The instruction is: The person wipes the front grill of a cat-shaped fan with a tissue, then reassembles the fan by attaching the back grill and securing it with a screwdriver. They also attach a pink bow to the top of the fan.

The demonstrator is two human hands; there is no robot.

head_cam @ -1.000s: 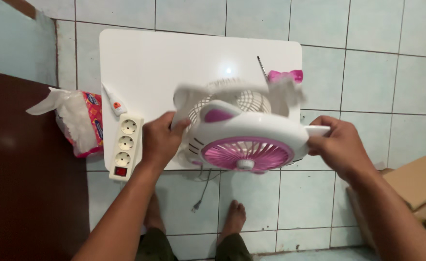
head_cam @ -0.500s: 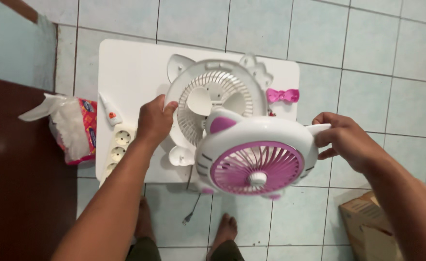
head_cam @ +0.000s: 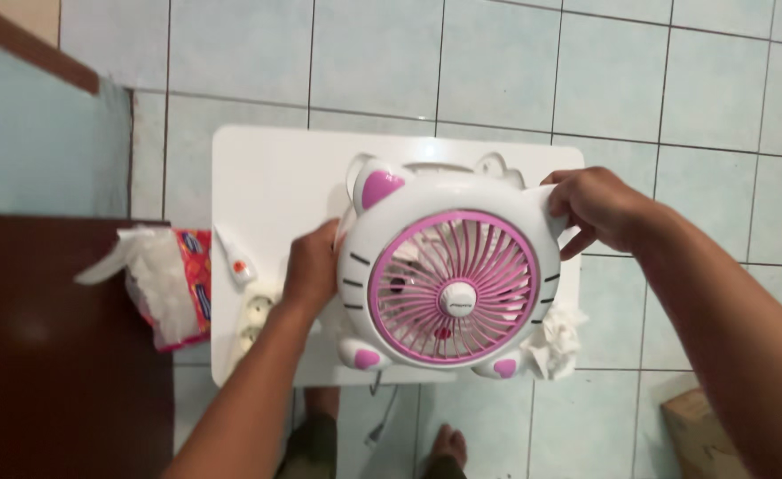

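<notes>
Head view. A cat-shaped fan (head_cam: 448, 275) is seen face-up: white shell, round pink grille with a white hub, pink inner ear at the far left, black whisker marks on both sides, two pink-padded feet at the near edge. It is held over the right half of the white table (head_cam: 267, 177), above a second white shell part (head_cam: 488, 164) whose ear and rim show past its far edge.

The left hand (head_cam: 313, 266) is clasped on the fan's left rim, fingers hidden behind it. The right hand (head_cam: 590, 206) is gripped around the fan's far right ear.

The fan's near feet are level with the table's near edge; its right side reaches the table's right edge. A crumpled tissue (head_cam: 555, 341) is seen just beside the near right foot, overhanging the edge. Bare tabletop is left at the far left. A power strip (head_cam: 253, 319) and a small white tube (head_cam: 235, 259) lie along the left edge, near the left hand. A tissue pack (head_cam: 173, 288) sits left of the table, against a dark brown surface (head_cam: 54, 355). Tiled floor (head_cam: 497, 62) is open far and right; a cardboard box (head_cam: 701, 426) is at the near right.

Against the earlier frame, the fan has been brought from the near edge onto the table over the shell part, and the pink bow is no longer seen.
</notes>
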